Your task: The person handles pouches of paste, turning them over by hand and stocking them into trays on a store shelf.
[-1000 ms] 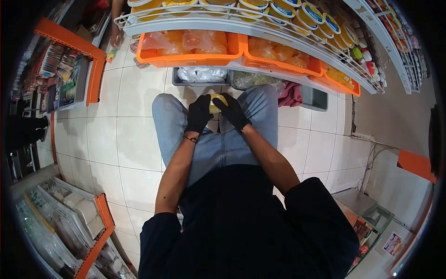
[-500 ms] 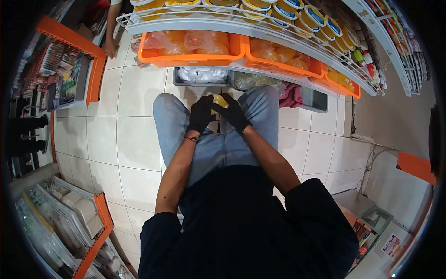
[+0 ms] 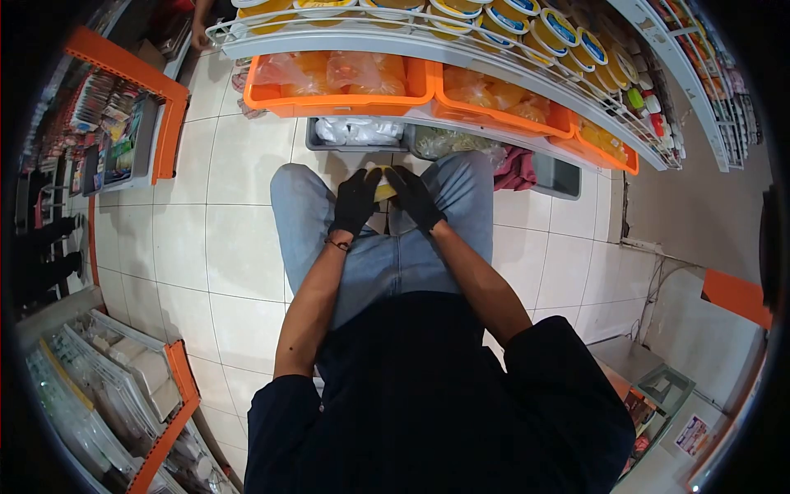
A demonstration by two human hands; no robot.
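A small yellow thing (image 3: 384,190) sits between my two hands, above the gap between my knees. Most of it is covered by fingers, so whether it is a tub or a bag I cannot make out. In a black glove, my left hand (image 3: 355,200) grips its left side. My right hand (image 3: 413,198), gloved in black too, closes on the right side, with fingertips near those of the left. Just beyond my hands, a grey crate (image 3: 355,149) of white plastic packages stands on the floor, beside greenish clear bags (image 3: 457,145).
An orange bin (image 3: 337,105) of orange-filled bags hangs at knee height ahead, below a shelf of yellow tubs (image 3: 556,30). A maroon cloth (image 3: 515,169) lies right of my knee. Shelving stands left (image 3: 170,123). Another person's hand (image 3: 200,37) shows at the upper left.
My right fingers have moved up and over the yellow thing, covering more of it. The other person's hand at the upper left has risen away from the floor.
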